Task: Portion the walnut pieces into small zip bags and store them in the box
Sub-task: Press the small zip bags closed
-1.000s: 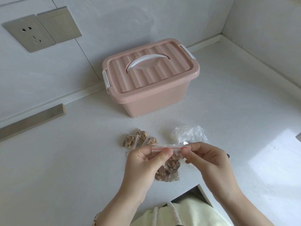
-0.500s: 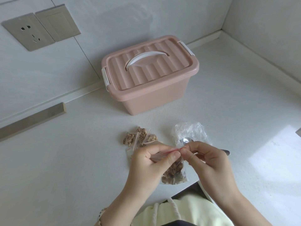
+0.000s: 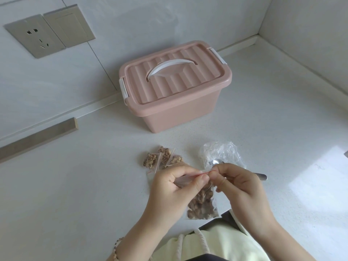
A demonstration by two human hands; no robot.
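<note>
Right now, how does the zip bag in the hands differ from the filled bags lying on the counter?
The held zip bag hangs upright off the counter, pinched at its red seal strip by the left hand and right hand; the counter bags lie flat, untouched. The held zip bag sits nearest the person; the counter bags lie closer to the pink box. All are small, clear and hold walnut pieces.

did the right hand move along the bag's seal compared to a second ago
Yes. The right hand has slid left along the red seal toward the left hand, judged against the spoon lying on the counter behind it.
</note>
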